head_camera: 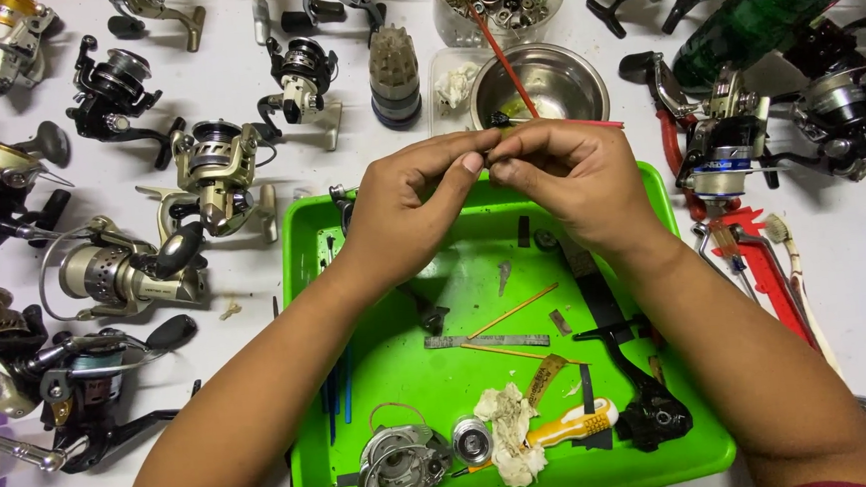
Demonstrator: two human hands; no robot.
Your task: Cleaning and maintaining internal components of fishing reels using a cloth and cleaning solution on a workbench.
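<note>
Both hands meet above the far edge of the green tray [710, 437]. The left hand [401, 210] and the right hand [574, 180] pinch together one very small dark part [489, 156]; the fingers of both are closed narrow on it, tip against tip. What kind of part it is cannot be told, it is too small and mostly hidden.

The work looks to be in the middle. A reel is already taken apart: in the tray lie the open grey reel body [401, 464] near the front edge, a round metal spool [472, 440] just beside it, a black frame [654, 410] on the right, a crumpled rag [510, 434], a yellow-handled tool [570, 428], thin orange sticks [512, 312] and a flat metal strip [486, 341]. None of these parts is joined to another, so putting them together seems not yet done.

Behind the hands stands a steel bowl [543, 81] with a red stick leaning in it. On the white bench [233, 80] many whole reels [219, 176] lie around the tray on the left and the right.
</note>
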